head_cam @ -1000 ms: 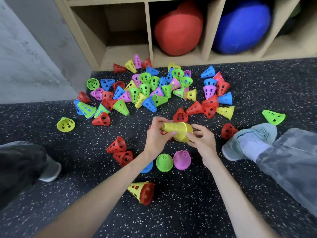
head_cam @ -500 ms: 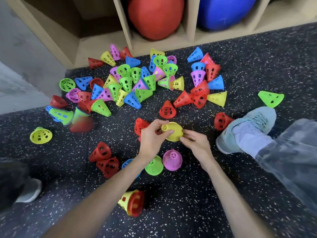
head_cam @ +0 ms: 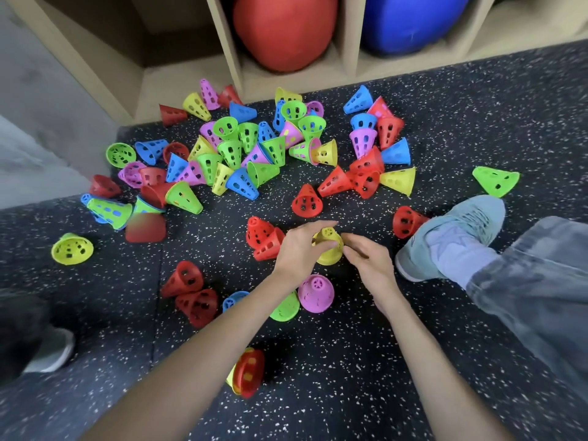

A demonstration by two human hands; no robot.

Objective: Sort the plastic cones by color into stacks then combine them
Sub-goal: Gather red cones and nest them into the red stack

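While the left hand (head_cam: 299,249) holds the yellow cone (head_cam: 329,249) mid-frame, the right hand (head_cam: 366,262) rests loose beside it. Red cones (head_cam: 264,238) touch its left; a shoe (head_cam: 451,237) sits right. Mixed cones (head_cam: 241,154) crowd above. No writing shows.

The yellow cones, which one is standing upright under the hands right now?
The yellow cone between the left hand and right hand, standing tip up just beyond the pink cone. The other yellow ones lie on their sides, away from the hands.
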